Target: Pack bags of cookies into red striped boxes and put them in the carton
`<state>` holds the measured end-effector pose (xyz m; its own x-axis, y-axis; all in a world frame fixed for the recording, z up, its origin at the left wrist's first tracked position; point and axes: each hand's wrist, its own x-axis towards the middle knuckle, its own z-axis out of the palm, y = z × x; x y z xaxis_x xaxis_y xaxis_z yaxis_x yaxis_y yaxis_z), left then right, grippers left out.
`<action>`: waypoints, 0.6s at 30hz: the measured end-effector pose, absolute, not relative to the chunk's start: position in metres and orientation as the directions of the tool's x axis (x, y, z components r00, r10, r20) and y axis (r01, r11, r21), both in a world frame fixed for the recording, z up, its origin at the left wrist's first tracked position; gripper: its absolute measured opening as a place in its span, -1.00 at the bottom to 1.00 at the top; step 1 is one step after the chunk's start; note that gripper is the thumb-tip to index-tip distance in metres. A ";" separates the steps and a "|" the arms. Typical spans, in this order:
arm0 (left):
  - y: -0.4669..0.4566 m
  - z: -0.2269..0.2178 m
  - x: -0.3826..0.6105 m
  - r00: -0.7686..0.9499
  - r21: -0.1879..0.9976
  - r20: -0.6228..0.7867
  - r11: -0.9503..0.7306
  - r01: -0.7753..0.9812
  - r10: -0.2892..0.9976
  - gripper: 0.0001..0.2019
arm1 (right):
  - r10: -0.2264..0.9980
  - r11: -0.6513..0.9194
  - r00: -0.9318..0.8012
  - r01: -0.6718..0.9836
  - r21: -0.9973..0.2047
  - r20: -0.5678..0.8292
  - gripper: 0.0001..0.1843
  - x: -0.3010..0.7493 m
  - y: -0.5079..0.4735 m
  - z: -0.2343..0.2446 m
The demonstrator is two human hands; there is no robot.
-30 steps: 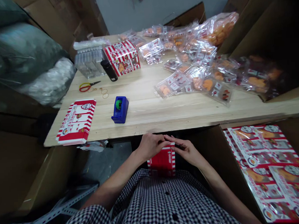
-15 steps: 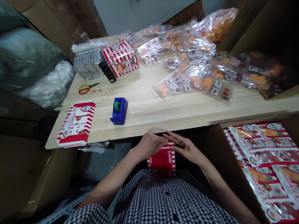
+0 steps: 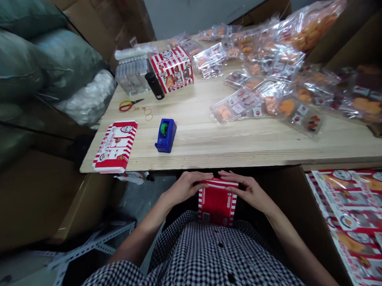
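Note:
A red-and-white striped carton (image 3: 217,203) stands on my lap just below the front edge of the wooden table (image 3: 229,145). My left hand (image 3: 184,188) grips its upper left side with the fingers laid over the top edge. Over on the upper right side my right hand (image 3: 247,192) holds it the same way, fingers curled along the top. The fingertips of both hands nearly meet over the carton's top flap. My checked shirt hides the carton's lower part.
On the table lie a stack of flat striped cartons (image 3: 116,146), a blue tape dispenser (image 3: 165,135), scissors (image 3: 129,105), rubber bands, a black bottle (image 3: 154,85), an assembled striped box (image 3: 172,69), clear trays (image 3: 132,73) and several bagged toy packs (image 3: 272,102). Packed boxes (image 3: 357,211) fill a carton at right.
Both hands have settled onto the carton's top edge, the fingers now pressed along it instead of hovering above. The camera has turned left, so the table appears further right.

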<state>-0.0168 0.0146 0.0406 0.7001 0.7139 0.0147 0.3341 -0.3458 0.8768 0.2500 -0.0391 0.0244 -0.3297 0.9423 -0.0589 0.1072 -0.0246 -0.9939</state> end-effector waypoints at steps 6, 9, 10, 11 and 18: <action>0.013 0.037 -0.028 0.698 0.922 -0.004 -0.267 0.279 0.716 -0.66 | 0.913 0.009 -0.404 0.151 -0.988 -0.054 -0.57 0.241 -0.040 0.018; 0.013 0.028 -0.029 0.687 0.952 -0.028 -0.189 0.239 0.726 -0.69 | 0.906 0.016 -0.418 0.190 -0.982 -0.066 -0.62 0.245 -0.041 0.017; 0.013 0.024 -0.028 0.681 0.959 -0.036 -0.167 0.230 0.732 -0.69 | 0.905 0.013 -0.419 0.196 -0.980 -0.072 -0.63 0.246 -0.041 0.017; 0.013 0.020 -0.027 0.673 0.964 -0.039 -0.150 0.221 0.739 -0.70 | 0.904 0.008 -0.421 0.199 -0.980 -0.078 -0.64 0.247 -0.040 0.017; 0.008 0.024 -0.012 0.621 0.939 0.037 -0.240 0.247 0.783 -0.71 | 0.958 -0.039 -0.273 0.162 -0.986 -0.083 -0.72 0.231 -0.033 0.015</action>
<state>-0.0125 0.0080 0.0243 0.6205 0.7833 0.0372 0.2474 -0.2405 0.9386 0.2313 -0.0327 0.0152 -0.2728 0.9585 -0.0830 0.1621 -0.0392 -0.9860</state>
